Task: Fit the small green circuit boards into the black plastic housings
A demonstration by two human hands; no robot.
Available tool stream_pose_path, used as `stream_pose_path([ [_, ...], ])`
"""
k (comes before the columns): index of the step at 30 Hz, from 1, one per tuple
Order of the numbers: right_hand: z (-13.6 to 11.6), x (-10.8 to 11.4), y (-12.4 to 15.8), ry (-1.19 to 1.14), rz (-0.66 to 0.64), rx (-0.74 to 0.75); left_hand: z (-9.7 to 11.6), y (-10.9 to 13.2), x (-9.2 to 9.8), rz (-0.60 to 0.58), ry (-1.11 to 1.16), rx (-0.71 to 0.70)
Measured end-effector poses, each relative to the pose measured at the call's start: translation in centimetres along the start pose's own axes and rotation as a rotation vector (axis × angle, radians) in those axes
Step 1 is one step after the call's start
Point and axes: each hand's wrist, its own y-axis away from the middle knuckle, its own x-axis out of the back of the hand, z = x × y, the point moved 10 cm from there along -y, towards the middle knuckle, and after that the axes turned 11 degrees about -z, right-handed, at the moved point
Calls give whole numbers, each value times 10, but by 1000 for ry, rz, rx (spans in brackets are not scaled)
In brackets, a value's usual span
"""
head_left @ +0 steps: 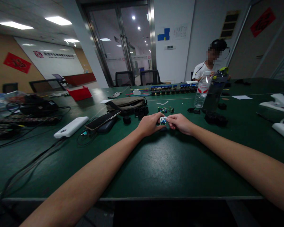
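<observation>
Between my two hands, a little above the green table (156, 164), is a small circuit board (163, 120) with white and blue parts. My left hand (150, 124) grips its left side between thumb and fingers. From the right, my right hand (180, 123) pinches at the board's edge with thumb and forefinger. Just beyond the hands lie more small green circuit boards (162, 109). Several black plastic housings (141, 112) sit to the left of my left hand, beside a grey-green pouch (127, 104).
Left stand a white power bank (71, 127) with a cable, a phone (103, 120) and a red box (79, 93). To the right are a water bottle (202, 91), a darker bottle (215, 91) and black parts (215, 119). A person (208, 63) sits across, behind a row of modules (172, 89).
</observation>
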Motion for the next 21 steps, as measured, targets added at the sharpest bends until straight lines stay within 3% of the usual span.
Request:
stream_pose_path([
  [6, 1, 2, 0, 5, 17, 8, 2, 0, 1, -11, 0, 9],
  [16, 2, 5, 1, -36, 49, 14, 15, 3, 3, 24, 59, -149],
  [21, 2, 4, 0, -30, 38, 11, 12, 3, 3, 42, 98, -141],
])
